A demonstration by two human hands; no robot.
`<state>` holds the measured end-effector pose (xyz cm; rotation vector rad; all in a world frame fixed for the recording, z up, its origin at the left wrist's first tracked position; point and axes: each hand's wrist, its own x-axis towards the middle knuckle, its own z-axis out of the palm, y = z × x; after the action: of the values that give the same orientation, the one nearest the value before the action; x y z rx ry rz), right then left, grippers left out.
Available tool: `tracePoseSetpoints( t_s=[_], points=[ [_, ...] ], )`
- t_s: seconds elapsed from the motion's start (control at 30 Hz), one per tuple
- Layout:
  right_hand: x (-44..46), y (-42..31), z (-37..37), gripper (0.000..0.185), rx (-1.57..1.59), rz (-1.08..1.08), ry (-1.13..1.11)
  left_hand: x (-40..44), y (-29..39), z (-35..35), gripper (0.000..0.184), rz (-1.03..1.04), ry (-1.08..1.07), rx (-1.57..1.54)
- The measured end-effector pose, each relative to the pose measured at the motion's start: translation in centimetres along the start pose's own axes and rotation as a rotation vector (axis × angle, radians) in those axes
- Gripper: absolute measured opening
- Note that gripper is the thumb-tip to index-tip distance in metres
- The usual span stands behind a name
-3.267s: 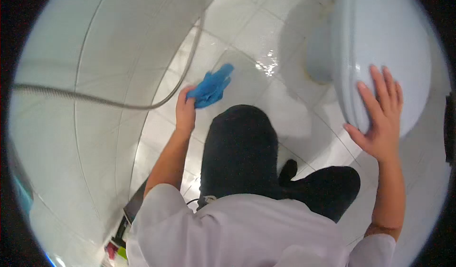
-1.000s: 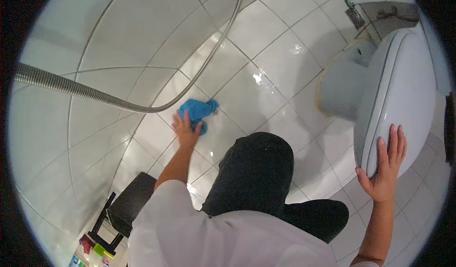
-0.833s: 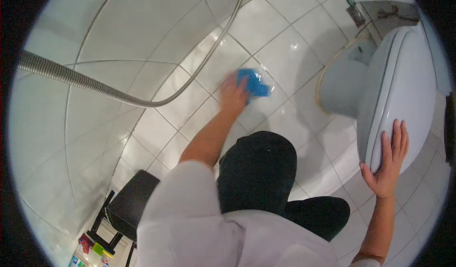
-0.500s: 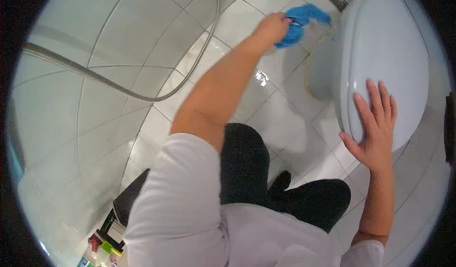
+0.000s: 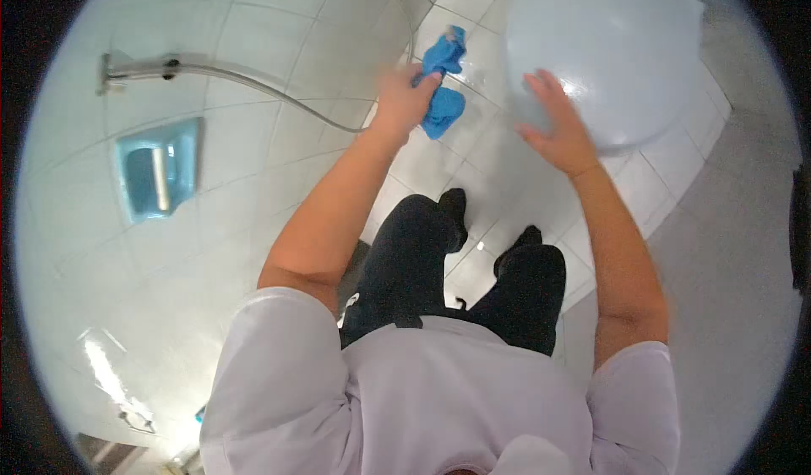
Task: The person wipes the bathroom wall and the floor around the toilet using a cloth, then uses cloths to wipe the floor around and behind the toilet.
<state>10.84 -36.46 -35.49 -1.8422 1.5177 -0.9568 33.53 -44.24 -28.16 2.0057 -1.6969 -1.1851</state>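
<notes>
A blue cloth (image 5: 443, 111) is bunched in my left hand (image 5: 404, 99), its two ends sticking out past the fingers above the tiled floor. My right hand (image 5: 559, 133) is at the near left edge of the pale toilet lid (image 5: 617, 44). Its fingers are apart and somewhat blurred, with nothing in them. Whether they touch the lid I cannot tell. The lid is down and hides most of the toilet beneath it.
A metal shower hose (image 5: 253, 86) runs along the tiled wall on the left. Below it a blue soap dish (image 5: 160, 171) with a white bar is set into the wall. White floor tiles (image 5: 473, 137) lie between the wall and the toilet.
My left hand has drawn the cloth back from beside the toilet base. My right hand has shifted to the lid's edge. The view has swung, showing the soap dish and both feet.
</notes>
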Motion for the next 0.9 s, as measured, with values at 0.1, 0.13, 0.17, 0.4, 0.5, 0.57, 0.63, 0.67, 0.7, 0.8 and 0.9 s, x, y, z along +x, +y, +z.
tracePoseSetpoints(
  t_s=[0.1, 0.13, 0.17, 0.4, 0.5, 0.57, 0.63, 0.67, 0.7, 0.8, 0.9],
  points=[
    [1.7, -7.8, 0.0, 0.072, 0.530, 0.246, -0.049, -1.9, 4.3, -1.2, 0.036, -0.035, -0.169, -0.109],
    [1.6, -9.4, 0.2, 0.072, 0.718, 0.387, 0.004, -3.0, 5.4, -0.8, 0.040, 0.059, -0.189, -0.108],
    [1.1, -10.5, -0.3, 0.073, 0.912, 0.529, 0.058, -4.3, 6.5, -0.4, 0.044, 0.144, -0.209, -0.107],
    [-1.7, -10.2, -4.8, 0.061, 0.986, 0.688, 0.300, -5.7, 11.1, -1.7, 0.038, 0.268, -0.527, -0.033],
    [-6.8, -8.7, -5.7, 0.057, 0.659, 0.811, 0.315, -2.6, 10.0, -1.5, 0.037, 0.569, -0.510, 0.192],
    [-11.7, -9.3, -5.8, 0.057, 0.585, 0.958, 0.433, -0.3, 9.4, -1.3, 0.036, 0.757, -0.520, 0.255],
    [-17.1, -11.2, -4.6, 0.059, 0.410, 1.218, 0.625, 1.2, 9.3, -0.9, 0.037, 0.903, -0.530, 0.353],
    [-21.6, -10.7, -2.8, 0.060, 0.295, 1.204, 0.707, 1.5, 9.3, -0.9, 0.037, 0.941, -0.580, 0.339],
    [-23.8, -12.8, -1.8, 0.062, 0.336, 1.316, 0.844, 1.5, 9.4, -0.7, 0.039, 0.999, -0.621, 0.410],
    [-29.7, -17.3, 2.3, 0.065, 0.337, 1.517, 1.155, 2.1, 9.7, 0.5, 0.040, 1.201, -0.679, 0.522],
    [-33.2, -22.1, 7.4, 0.066, 0.409, 1.741, 1.461, 1.5, 9.8, 2.3, 0.042, 1.349, -0.711, 0.673]
  ],
)
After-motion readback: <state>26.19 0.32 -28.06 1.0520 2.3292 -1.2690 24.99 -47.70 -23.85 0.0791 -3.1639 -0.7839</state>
